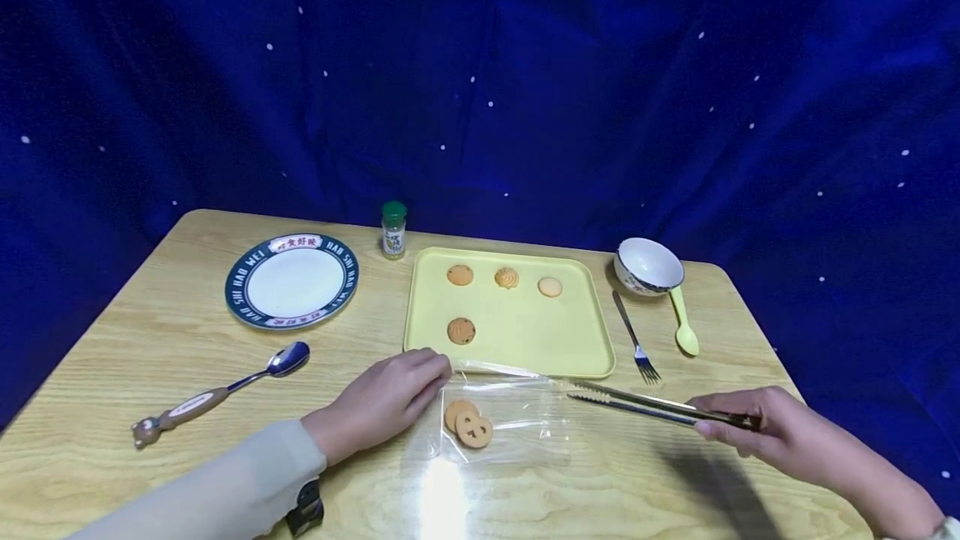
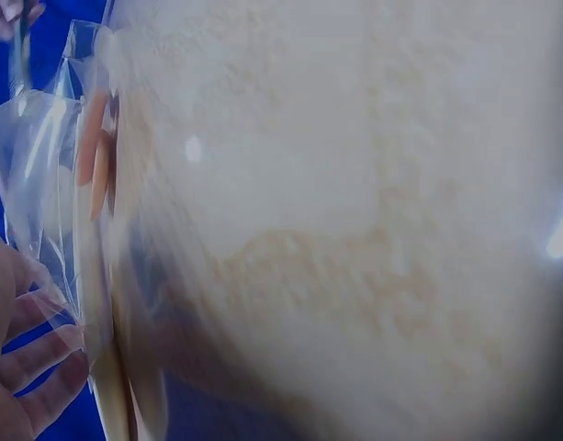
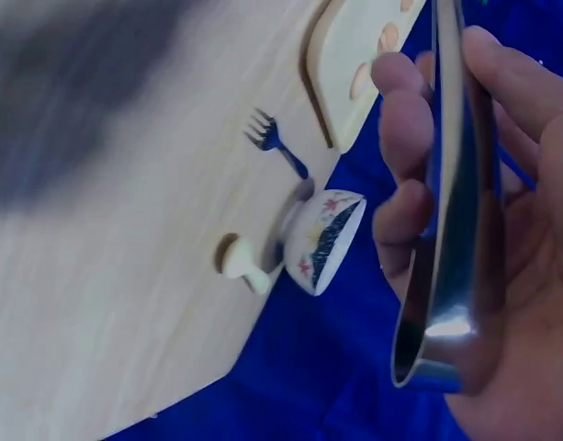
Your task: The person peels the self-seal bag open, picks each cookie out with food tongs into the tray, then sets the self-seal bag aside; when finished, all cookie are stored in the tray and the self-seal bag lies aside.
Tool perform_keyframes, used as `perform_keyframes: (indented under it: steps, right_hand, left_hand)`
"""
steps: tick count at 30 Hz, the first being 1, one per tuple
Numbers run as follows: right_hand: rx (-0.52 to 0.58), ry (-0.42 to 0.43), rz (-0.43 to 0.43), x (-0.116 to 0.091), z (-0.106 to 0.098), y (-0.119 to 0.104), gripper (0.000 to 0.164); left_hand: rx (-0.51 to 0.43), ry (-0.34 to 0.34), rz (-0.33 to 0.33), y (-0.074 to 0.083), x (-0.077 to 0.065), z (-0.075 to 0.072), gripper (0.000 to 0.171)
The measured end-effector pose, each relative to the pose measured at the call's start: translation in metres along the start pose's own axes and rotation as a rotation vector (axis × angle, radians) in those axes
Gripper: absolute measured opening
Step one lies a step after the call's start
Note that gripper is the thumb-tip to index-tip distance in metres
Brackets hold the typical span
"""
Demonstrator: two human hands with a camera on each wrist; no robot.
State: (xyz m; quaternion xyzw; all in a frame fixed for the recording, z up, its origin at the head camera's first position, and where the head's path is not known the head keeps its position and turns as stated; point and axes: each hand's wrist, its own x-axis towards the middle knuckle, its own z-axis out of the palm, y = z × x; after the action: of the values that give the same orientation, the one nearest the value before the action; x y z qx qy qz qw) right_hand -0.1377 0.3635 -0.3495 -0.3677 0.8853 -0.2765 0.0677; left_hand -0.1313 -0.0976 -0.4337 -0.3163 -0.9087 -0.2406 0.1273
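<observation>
A clear plastic bag [image 1: 517, 423] lies in front of the tray, with two cookies [image 1: 474, 430] overlapping inside near its left end. One has cut-out holes like a face. My left hand [image 1: 393, 394] holds the bag's upper left part; in the left wrist view its fingers [image 2: 42, 367] show against the film. My right hand [image 1: 757, 427] grips metal tongs [image 1: 645, 407] by the bent end, thumb on one side and fingers on the other. The tong tips, slightly apart, point left at the bag's right end. Several cookies [image 1: 461, 331] sit on the yellow tray [image 1: 540, 340].
At the left are a rimmed plate [image 1: 292, 282] and a bear-handled spoon [image 1: 225, 390]. A green-capped seasoning jar [image 1: 393, 230] stands behind the tray's left corner. Right of the tray are a fork [image 1: 636, 340], a white bowl [image 1: 649, 265] and a pale yellow spoon [image 1: 684, 327].
</observation>
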Motion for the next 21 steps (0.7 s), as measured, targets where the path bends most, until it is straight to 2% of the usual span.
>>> perform_keyframes:
  steps: [3, 7, 9, 14, 21]
  right_hand:
    - [-0.025, -0.017, -0.036, -0.008, 0.01, 0.003, 0.022]
    - [-0.232, 0.038, -0.08, -0.002, 0.026, 0.0, 0.02]
    - [-0.294, 0.055, -0.064, 0.004, 0.034, -0.003, 0.02]
    - [-0.302, 0.057, -0.048, 0.02, 0.049, -0.01, 0.025]
    - [-0.311, 0.068, -0.216, 0.042, 0.066, -0.014, 0.032]
  left_hand:
    - [0.001, 0.004, 0.006, 0.0, 0.0, 0.003, 0.004]
    - [0.004, 0.01, 0.008, 0.0, 0.001, 0.003, 0.004]
    - [0.003, 0.009, 0.006, 0.0, 0.0, 0.002, 0.004]
    - [-0.002, -0.008, 0.001, 0.001, -0.002, 0.0, 0.004]
    - [0.0, -0.015, -0.005, 0.001, -0.003, -0.001, 0.004]
